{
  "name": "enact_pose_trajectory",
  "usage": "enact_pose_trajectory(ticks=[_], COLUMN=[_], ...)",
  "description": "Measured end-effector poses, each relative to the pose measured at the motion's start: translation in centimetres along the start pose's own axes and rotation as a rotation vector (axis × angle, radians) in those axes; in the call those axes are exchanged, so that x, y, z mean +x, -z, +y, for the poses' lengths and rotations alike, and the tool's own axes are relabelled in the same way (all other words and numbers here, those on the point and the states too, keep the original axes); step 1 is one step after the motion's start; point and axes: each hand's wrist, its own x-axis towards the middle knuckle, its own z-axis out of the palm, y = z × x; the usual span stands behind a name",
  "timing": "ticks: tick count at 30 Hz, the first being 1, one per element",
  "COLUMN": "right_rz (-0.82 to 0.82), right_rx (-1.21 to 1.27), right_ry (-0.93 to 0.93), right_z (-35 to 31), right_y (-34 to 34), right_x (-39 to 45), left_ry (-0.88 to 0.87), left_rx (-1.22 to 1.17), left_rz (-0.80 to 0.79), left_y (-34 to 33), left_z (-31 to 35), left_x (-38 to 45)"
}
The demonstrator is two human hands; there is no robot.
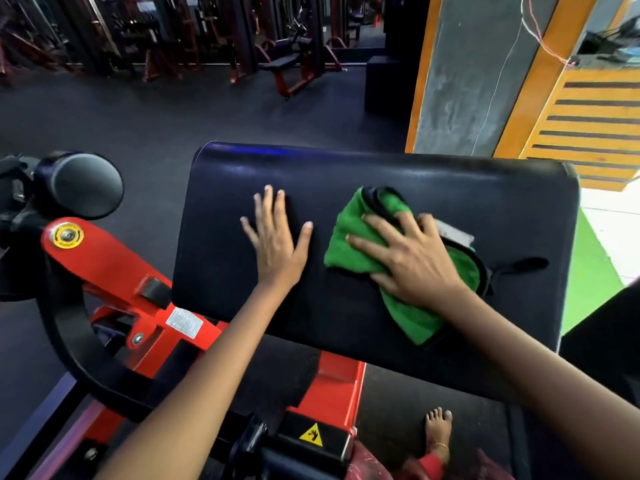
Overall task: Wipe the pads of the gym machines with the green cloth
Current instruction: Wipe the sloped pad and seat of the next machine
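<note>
Pad (433, 188), black, tilted, on red frame (114, 271). Cloth (349, 244), green, bunched, right of pad centre. Right hand (412, 258): fingers spread, pressing cloth flat, not gripping. Left hand (277, 237): splayed, bare on pad, left of cloth.
Risk: cloth may slip or bunch under an ungripped palm, leaving pad edges unwiped.
Containers: none seen.

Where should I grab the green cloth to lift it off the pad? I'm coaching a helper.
Pinch the bunched upper corner of the cloth, coming from above at the far side. It stands raised off the pad there, clear of the right hand, which presses the middle flat. The left hand rests open beside it.
</note>
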Motion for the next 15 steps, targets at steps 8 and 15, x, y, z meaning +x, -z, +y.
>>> enact_pose_trajectory(ticks=[8, 15], right_rz=[-0.071, -0.010], right_rx=[0.089, 0.028], right_ry=[0.260, -0.165], right_z=[-0.8, 3.1], right_y=[-0.1, 1.4], right_x=[-3.0, -1.2], left_ry=[-0.073, -0.048], left_rx=[-0.002, 0.027], left_rz=[0.020, 0.015], left_y=[-1.1, -1.0], left_z=[0.6, 1.2], left_x=[-0.3, -0.6])
